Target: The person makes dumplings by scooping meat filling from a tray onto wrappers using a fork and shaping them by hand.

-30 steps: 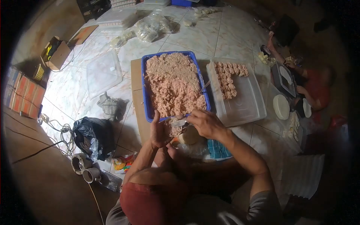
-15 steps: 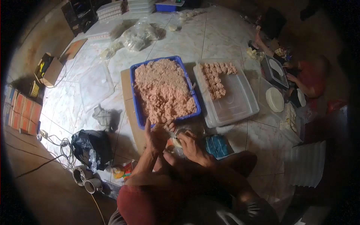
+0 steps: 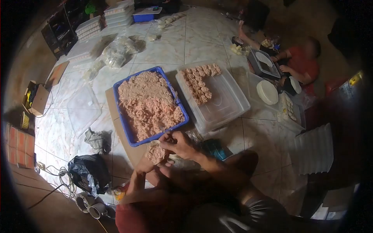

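My left hand (image 3: 144, 164) holds a thin wrapper topped with pink minced filling (image 3: 155, 153), just below the front edge of a blue tray (image 3: 126, 134). Close beside it, my right hand (image 3: 178, 143) grips a fork (image 3: 161, 126), whose head shows over the tray's front part. Pink mince (image 3: 149, 103) fills the blue tray. To its right sits a clear plastic box (image 3: 233, 110) with rows of filled pieces (image 3: 198, 83) along its left and back sides.
A black plastic bag (image 3: 89, 173) and a grey cloth (image 3: 97, 140) lie at the left. Stacked containers (image 3: 118, 15) stand at the back. A co-worker in red (image 3: 305, 60) sits at the right near a grey box (image 3: 264, 64) and a round white lid (image 3: 267, 92).
The view has turned right, so the tray and box appear farther left. My left hand now has a wrapper with filling, and the fork has come up to the tray's mince.
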The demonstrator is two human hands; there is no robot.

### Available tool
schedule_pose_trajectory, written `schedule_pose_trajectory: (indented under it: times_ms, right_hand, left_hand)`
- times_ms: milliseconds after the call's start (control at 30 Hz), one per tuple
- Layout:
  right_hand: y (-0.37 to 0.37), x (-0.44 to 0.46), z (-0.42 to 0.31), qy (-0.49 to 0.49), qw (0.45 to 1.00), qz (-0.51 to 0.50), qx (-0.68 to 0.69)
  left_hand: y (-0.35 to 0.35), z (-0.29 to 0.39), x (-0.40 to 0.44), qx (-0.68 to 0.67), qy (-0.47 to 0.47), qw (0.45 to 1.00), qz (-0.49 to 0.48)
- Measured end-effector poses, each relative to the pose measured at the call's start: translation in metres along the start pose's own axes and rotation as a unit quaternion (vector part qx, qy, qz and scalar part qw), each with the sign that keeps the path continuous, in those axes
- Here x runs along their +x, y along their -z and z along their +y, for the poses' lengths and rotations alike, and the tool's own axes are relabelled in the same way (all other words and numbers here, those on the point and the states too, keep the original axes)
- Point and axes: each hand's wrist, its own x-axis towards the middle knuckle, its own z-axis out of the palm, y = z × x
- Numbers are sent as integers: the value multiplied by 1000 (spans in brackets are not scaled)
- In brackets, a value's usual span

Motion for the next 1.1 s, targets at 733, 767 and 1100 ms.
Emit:
schedule_pose_trajectory:
  times_ms: [733, 767, 1100]
  right_hand:
    - [32, -52, 47, 77, 962, 139, -223]
    - [31, -57, 48, -6, 992, 72, -107]
    - [10, -50, 41, 158, 913, 139, -350]
  left_hand:
    - [20, 4, 17, 211, -132, 965, 77]
    - [18, -4, 20, 107, -124, 982, 92]
    - [8, -19, 16, 182, -178, 958, 130]
